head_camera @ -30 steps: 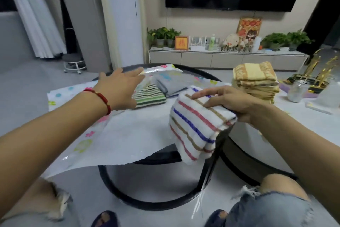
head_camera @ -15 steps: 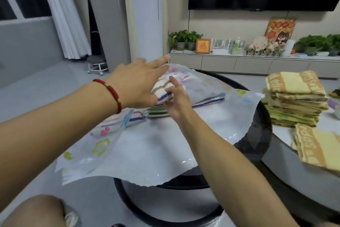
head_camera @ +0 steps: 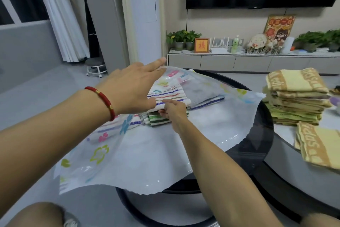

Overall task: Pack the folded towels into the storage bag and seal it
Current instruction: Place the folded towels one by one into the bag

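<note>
A translucent storage bag (head_camera: 147,157) with coloured flower prints lies across the round black table (head_camera: 257,146). My left hand (head_camera: 132,89) lifts the bag's upper sheet at the mouth, fingers spread. My right hand (head_camera: 172,110) reaches inside and pinches the edge of the multicolour striped towel (head_camera: 169,97), which rests on a green striped towel (head_camera: 156,119). A grey towel with a blue edge (head_camera: 202,94) lies in the bag to the right. A stack of yellow-brown folded towels (head_camera: 296,96) stands on the adjacent table at the right, with one more yellow towel (head_camera: 320,146) in front of it.
A low TV cabinet (head_camera: 257,61) with plants and ornaments runs along the back wall under a dark TV. A small round stool (head_camera: 95,66) stands by the curtains at the left. My knee (head_camera: 36,215) shows at the bottom left.
My right hand carried the multicolour striped towel from the table's front edge into the bag and set it on the green striped towel. My left hand raised the bag's upper sheet.
</note>
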### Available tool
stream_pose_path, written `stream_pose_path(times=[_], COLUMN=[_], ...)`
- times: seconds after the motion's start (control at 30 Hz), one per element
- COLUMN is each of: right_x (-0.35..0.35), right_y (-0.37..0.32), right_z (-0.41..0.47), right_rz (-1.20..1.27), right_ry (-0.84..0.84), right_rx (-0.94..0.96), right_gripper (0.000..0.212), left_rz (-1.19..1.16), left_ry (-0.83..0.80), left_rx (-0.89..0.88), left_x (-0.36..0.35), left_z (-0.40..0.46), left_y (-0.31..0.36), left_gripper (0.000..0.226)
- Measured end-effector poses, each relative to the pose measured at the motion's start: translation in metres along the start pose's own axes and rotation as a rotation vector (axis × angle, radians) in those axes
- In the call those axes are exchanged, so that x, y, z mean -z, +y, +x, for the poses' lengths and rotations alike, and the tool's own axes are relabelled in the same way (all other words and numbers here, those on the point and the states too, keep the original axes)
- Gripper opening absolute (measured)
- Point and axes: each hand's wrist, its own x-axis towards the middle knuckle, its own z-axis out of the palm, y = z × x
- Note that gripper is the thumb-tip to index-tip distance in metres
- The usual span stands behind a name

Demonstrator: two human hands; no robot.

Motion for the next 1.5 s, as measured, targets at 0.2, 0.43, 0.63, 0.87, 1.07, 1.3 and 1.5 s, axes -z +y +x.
stream_pose_path(times=[0.2, 0.43, 0.63, 0.87, 1.07, 1.3, 1.5], right_x=[0.045, 0.202, 0.368, 0.487, 0.5, 0.485, 0.441], right_y=[-0.016, -0.037, -0.047, -0.045, -0.041, -0.059, -0.064], right_z=[-0.029, -0.103, -0.161, -0.13, -0.099, -0.112, -0.154], right_rz=[-0.424, -0.889, -1.025, -1.229, -1.06, -0.568, -0.26], right_ry=[-0.134, -0.19, 0.275, 0.7, 0.797, 0.518, 0.263], right_rx=[0.008, 0.16, 0.092, -0.101, -0.196, -0.183, -0.114], right_gripper=[0.042, 0.023, 0.021, 0.036, 0.043, 0.048, 0.033], left_rz=[-0.017, 0.002, 0.093, 0.202, 0.173, 0.106, 0.115], left_ry=[0.001, 0.015, -0.009, -0.024, 0.022, 0.097, 0.072], left_rx=[0.0, -0.13, -0.239, -0.223, -0.208, -0.188, -0.095], left_x=[-0.009, -0.035, -0.055, -0.072, -0.076, -0.076, -0.075], left_z=[-0.003, 0.013, 0.045, 0.07, 0.08, 0.074, 0.035], left_y=[0.017, 0.061, 0.121, 0.163, 0.161, 0.16, 0.133], left_gripper=[0.08, 0.07, 0.064, 0.066, 0.064, 0.047, 0.033])
